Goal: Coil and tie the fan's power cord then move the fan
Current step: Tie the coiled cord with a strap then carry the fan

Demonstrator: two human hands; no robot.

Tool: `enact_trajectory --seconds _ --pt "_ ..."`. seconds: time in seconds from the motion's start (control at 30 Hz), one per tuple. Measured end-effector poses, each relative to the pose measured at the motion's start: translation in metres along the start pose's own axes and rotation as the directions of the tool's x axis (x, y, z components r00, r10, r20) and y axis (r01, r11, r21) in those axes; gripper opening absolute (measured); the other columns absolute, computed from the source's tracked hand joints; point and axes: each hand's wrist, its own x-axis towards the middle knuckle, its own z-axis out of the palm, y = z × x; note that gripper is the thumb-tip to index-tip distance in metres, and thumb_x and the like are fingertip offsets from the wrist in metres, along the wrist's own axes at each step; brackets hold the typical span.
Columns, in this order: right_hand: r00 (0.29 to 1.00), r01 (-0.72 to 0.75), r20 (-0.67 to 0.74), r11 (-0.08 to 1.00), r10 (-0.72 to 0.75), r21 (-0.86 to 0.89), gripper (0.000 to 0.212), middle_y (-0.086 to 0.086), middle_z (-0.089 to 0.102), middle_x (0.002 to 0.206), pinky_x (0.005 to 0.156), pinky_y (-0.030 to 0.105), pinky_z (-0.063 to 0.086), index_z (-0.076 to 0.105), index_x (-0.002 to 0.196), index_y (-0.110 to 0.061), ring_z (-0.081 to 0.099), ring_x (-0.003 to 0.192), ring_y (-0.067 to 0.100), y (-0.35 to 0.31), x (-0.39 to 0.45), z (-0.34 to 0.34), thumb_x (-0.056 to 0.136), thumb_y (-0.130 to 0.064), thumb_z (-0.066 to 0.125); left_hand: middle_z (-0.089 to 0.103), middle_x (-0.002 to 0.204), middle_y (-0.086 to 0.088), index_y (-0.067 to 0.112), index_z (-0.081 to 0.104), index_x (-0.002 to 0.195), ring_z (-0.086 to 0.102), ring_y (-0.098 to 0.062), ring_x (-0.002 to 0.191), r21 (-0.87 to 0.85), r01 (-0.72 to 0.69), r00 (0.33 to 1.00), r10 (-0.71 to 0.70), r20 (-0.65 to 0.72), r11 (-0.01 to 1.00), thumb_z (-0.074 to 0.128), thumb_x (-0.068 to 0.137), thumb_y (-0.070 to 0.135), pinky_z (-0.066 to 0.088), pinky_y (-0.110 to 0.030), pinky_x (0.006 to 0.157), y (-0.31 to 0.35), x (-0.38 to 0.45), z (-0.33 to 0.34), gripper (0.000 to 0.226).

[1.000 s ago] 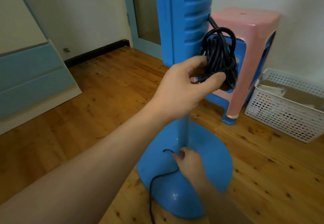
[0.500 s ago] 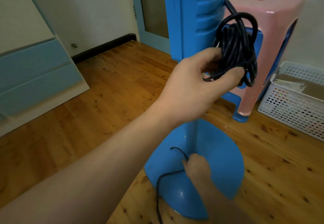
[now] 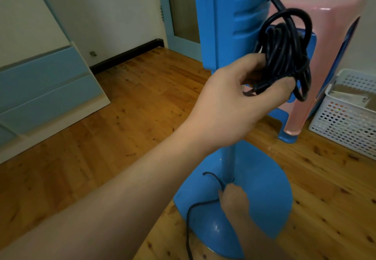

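Left hand grips the coiled black power cord, thumb and fingers curled round the bundle, held beside the blue fan column. Right hand pinches a thin black string at the pole foot, over the round base. White perforated basket on the floor, right of the pink stool; holds flat card-like items, contents unclear.

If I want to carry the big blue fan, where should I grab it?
Probably the thin pole between the wide body and the round base. It stands upright and looks narrow enough for fingers to curl round. Come from the near left side, since the coiled cord held by the left hand and the pink stool crowd the right.
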Motion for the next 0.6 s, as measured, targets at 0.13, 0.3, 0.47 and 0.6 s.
enact_trajectory --seconds 0.13,0.3,0.47,0.6 --pt "1.000 -0.017 0.009 1.000 0.017 -0.016 0.020 0.004 0.071 0.110 0.070 0.026 0.045 0.066 0.107 -0.013 0.069 0.101 0.021 -0.005 0.002 0.001 0.103 -0.020 0.048 0.072 0.094 -0.003 0.006 0.069 0.107 0.068 -0.022 0.090 0.019 -0.003 1.000 0.003 -0.007 1.000 0.068 0.094 0.011 0.054 -0.041 0.086 0.000 0.000 -0.001 0.014" --pt "0.999 0.023 0.028 0.979 -0.029 0.203 0.016 0.003 0.068 0.090 0.063 0.026 0.044 0.066 0.094 -0.012 0.065 0.080 0.020 -0.002 0.004 -0.002 0.096 -0.025 0.056 0.069 0.088 0.004 0.004 0.068 0.109 0.066 -0.014 0.086 0.007 -0.005 1.000 0.005 0.007 1.000 0.066 0.095 0.008 0.055 -0.037 0.087 -0.001 -0.001 -0.002 0.014" --pt "0.996 0.059 0.028 0.879 -0.082 0.472 0.008 -0.003 0.063 0.082 0.050 0.007 0.036 0.062 0.086 -0.020 0.053 0.067 0.006 0.006 0.007 -0.014 0.087 -0.015 0.067 0.070 0.090 -0.001 0.001 0.067 0.110 0.067 -0.017 0.087 -0.027 0.001 1.000 -0.001 0.000 1.000 0.066 0.095 0.007 0.055 -0.042 0.089 -0.002 -0.002 0.003 0.016" --pt "0.993 0.068 0.030 0.759 -0.115 0.648 0.022 -0.014 0.069 0.075 0.054 0.002 0.041 0.068 0.091 -0.026 0.063 0.070 0.003 0.006 0.004 -0.032 0.085 -0.005 0.063 0.074 0.102 -0.003 0.005 0.069 0.112 0.069 -0.013 0.098 -0.019 0.003 0.999 -0.004 -0.036 1.000 0.067 0.095 0.008 0.055 -0.030 0.091 -0.004 -0.001 0.003 0.018"
